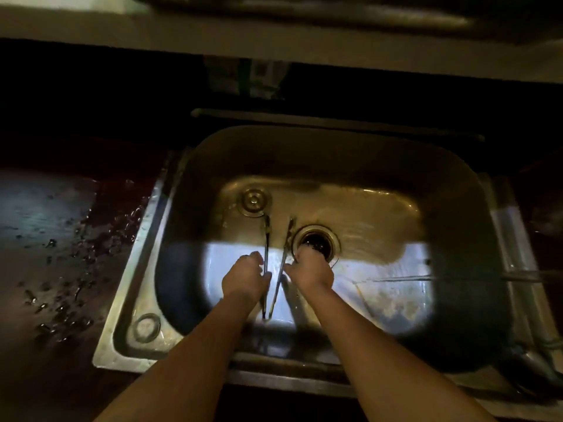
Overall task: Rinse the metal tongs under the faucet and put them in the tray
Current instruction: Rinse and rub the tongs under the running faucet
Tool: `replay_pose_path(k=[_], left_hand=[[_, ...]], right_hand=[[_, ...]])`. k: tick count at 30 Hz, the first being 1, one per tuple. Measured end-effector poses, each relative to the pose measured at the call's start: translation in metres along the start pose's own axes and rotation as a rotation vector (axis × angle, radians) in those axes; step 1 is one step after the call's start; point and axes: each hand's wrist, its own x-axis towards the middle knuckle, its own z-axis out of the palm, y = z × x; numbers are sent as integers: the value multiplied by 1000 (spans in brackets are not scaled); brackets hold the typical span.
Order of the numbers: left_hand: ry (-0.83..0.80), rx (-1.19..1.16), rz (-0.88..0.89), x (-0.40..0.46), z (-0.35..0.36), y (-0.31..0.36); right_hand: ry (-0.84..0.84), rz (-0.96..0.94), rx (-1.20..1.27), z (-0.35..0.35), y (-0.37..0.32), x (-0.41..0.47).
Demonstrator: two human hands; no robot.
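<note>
Metal tongs spread in a V over the steel sink, hinge toward me and tips pointing at the far wall. My left hand grips the left arm of the tongs. My right hand holds the right arm, just in front of the open drain. Water sheets across the sink floor on the right. No faucet spout or tray shows clearly in this dim view.
A round strainer plug lies on the sink floor at the back left. Water drops cover the dark counter to the left. A round hole cover sits on the sink's front-left rim. A metal rack edge borders the right.
</note>
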Motion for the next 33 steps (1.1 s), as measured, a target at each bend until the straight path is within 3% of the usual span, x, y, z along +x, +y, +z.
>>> replay_pose_path(k=[8,17,22,28,33], left_hand=[[-76,228,81,16,20,-14],[-72,86,-9,15,30,-3],[-66,-168,-31,9,18,4],[-307,-781,15,-24,-13,15],[-427,-915,31,-65,-28,40]], right_hand=[[63,-165,-92,36,5,15],[45,-192,38,44,3,13],[107,-143,232,27,9,9],[156,-152,478,-13,23,-17],[180,-198,617,-56,45,-54]])
